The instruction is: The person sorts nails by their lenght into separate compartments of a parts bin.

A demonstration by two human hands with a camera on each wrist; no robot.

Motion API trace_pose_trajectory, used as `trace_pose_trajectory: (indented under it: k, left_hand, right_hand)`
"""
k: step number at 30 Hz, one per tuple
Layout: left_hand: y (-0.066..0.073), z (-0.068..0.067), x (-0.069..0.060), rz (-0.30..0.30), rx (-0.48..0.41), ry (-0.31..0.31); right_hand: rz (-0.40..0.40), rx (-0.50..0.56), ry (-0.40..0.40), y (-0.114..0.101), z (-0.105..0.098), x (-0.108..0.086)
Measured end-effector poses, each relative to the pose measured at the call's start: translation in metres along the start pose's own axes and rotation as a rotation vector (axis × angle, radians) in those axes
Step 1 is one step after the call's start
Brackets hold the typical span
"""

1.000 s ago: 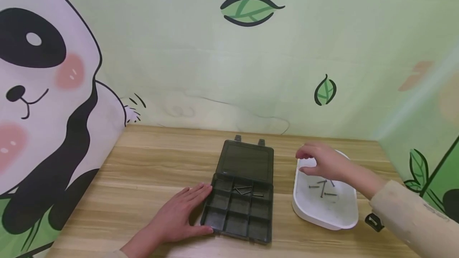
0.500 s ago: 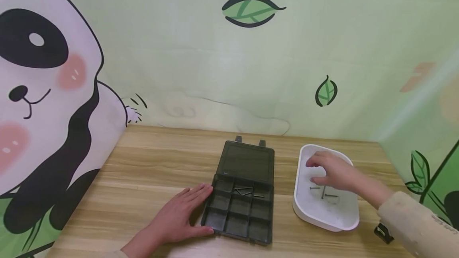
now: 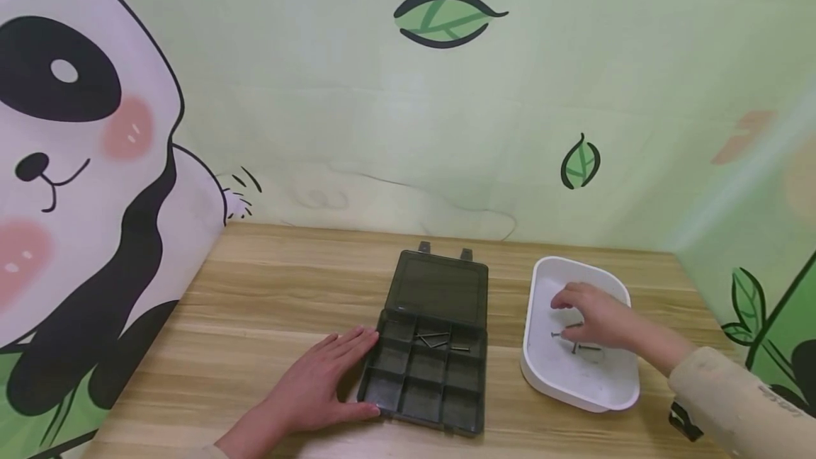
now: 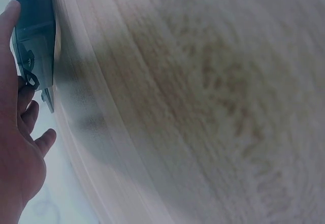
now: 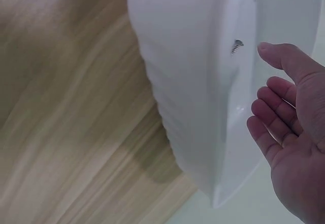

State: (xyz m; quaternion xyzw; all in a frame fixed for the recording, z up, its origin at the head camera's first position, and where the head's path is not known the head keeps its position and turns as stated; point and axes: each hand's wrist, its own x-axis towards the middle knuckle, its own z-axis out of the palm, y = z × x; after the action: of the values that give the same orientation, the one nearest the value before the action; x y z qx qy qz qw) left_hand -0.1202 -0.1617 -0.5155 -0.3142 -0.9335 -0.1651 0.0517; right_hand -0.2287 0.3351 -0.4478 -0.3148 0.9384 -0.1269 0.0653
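In the head view, a dark plastic compartment box lies with its lid folded back. A few screws rest in its back middle and back right compartments. My left hand touches the box's left side, thumb and fingers spread along it. My right hand reaches down into a white tray, thumb apart from gently bent fingers. Below it several screws lie on the tray floor, partly hidden by the hand. The right wrist view shows one screw near the thumb, with nothing held.
Both containers stand on a wood-grain table. A small black object lies by the right sleeve, partly covered. Behind the table rises a green wall covering printed with a panda and leaves.
My right hand has moved from above the tray's left rim rightward and down into the tray, over the screws. The left hand has stayed against the box.
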Motion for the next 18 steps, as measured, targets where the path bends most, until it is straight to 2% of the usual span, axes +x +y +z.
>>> trace_pose_trajectory:
  k: [9,18]
  left_hand:
    - [0.000,-0.001,0.000,-0.001,-0.006,-0.004]
    - [0.000,-0.001,-0.001,0.003,-0.009,-0.002]
  right_hand:
    - [-0.030,0.007,-0.015,0.003,0.009,-0.001]
    - [-0.012,0.040,-0.032,0.005,0.017,-0.002]
